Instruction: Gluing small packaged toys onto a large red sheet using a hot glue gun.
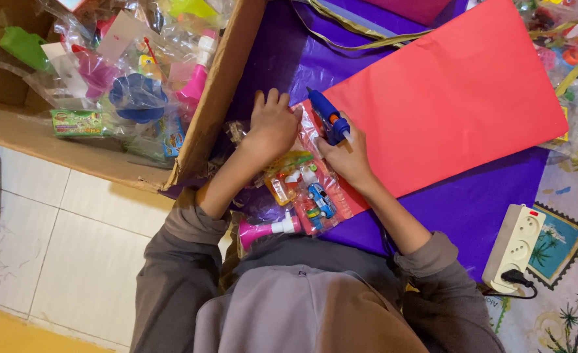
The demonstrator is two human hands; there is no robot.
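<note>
**Glue gun at the red sheet's corner, toy packet pinned flat**

Grey sleeves and the front of a grey top fill the bottom of the head view, nearest the lens, and from there I follow both forearms up to the work.

Head view: the right hand (349, 157) is closed around a blue glue gun (329, 117), its nozzle end pointing up and away from me, right at the near corner of a large red sheet (445, 98). The left hand (270, 125) lies flat, fingers spread, pressing down on a clear plastic packet of small toys (308, 189) that sits just beside that corner, on purple paper (472, 196). A pink toy trumpet (266, 229) lies near my chest.

I judge the step in hand to be gluing the packet to the red sheet's edge. The next move calls for a steady bead along the seam, the left hand holding the film taut and clear of the hot tip.

To the left, a cardboard box (217, 98) holds more bagged toys. A white power strip (515, 247) with one black plug sits at the right.

Hard to make out: the nozzle tip against the plastic glare, whether any glue is down, and whether the packet overlaps the sheet or only touches it. The gun's cord is hidden. The red sheet's far end and the box are cut off by the frame.
</note>
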